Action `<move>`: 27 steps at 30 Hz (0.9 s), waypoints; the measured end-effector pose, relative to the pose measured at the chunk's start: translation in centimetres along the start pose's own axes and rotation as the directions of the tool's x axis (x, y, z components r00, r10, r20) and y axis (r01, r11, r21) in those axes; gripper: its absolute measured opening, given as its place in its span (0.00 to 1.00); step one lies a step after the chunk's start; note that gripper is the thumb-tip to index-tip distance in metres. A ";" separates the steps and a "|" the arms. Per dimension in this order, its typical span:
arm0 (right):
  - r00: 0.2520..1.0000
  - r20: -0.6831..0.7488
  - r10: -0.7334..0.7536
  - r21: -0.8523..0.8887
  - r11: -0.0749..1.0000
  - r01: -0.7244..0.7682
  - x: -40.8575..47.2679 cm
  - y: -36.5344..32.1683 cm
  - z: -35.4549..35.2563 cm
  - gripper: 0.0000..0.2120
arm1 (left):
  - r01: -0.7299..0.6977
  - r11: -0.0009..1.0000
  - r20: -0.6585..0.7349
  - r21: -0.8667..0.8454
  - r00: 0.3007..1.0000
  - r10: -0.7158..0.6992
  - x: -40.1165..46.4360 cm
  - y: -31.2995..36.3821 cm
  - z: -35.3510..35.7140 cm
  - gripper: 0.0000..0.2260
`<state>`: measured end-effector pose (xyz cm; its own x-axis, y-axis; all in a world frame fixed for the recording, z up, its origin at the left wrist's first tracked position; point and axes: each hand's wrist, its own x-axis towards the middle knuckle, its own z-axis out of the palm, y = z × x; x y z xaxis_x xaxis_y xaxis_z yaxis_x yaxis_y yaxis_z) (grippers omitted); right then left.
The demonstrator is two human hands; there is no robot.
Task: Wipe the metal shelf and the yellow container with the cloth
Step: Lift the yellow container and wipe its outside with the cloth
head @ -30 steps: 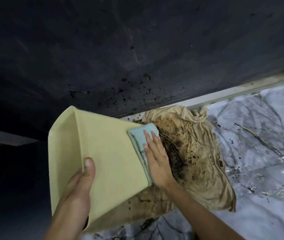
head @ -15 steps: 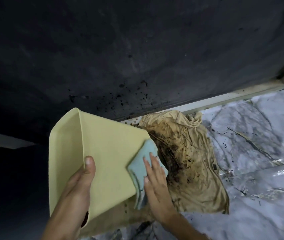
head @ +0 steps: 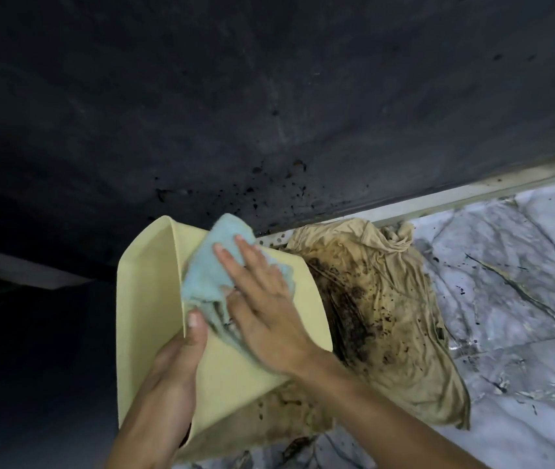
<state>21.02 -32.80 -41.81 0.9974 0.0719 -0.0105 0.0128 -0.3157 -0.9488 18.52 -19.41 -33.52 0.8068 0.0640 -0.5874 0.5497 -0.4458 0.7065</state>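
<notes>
Yellow container (head: 154, 299) gripped in my left hand (head: 171, 363); right hand (head: 262, 299), fingers spread flat, presses blue cloth (head: 208, 275) on its outer wall.

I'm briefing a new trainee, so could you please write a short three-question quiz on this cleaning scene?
1. True or false: the left hand grips the yellow container at a corner edge.
2. What does the right hand press onto the container? A) blue cloth B) brush C) sponge
3. What lies under the container on the marble floor?

Key: 1 true; 2 A, the blue cloth; 3 a stained tan cloth.
</notes>
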 end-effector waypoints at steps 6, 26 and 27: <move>0.929 -0.114 0.352 0.131 0.932 -0.337 1.3 8.8 -1.6 0.18 | 0.029 0.999 -0.013 0.014 1.000 -0.029 -0.9 1.1 1.1 0.41; 0.943 -0.138 0.303 0.539 0.822 -0.185 -3.8 9.1 -2.4 0.23 | 0.210 0.977 0.291 -0.022 0.937 -0.195 3.3 11.2 2.6 0.32; 0.936 -0.140 0.322 0.571 0.799 -0.189 -4.2 9.3 -2.6 0.19 | 0.268 0.961 0.249 -0.074 0.938 -0.242 4.6 12.3 2.6 0.33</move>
<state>17.11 -38.50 -49.72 0.9481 -0.1665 -0.2708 -0.2194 0.2739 -0.9364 28.41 -26.98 -28.51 0.5694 -0.0545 -0.8202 0.7600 -0.3455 0.5505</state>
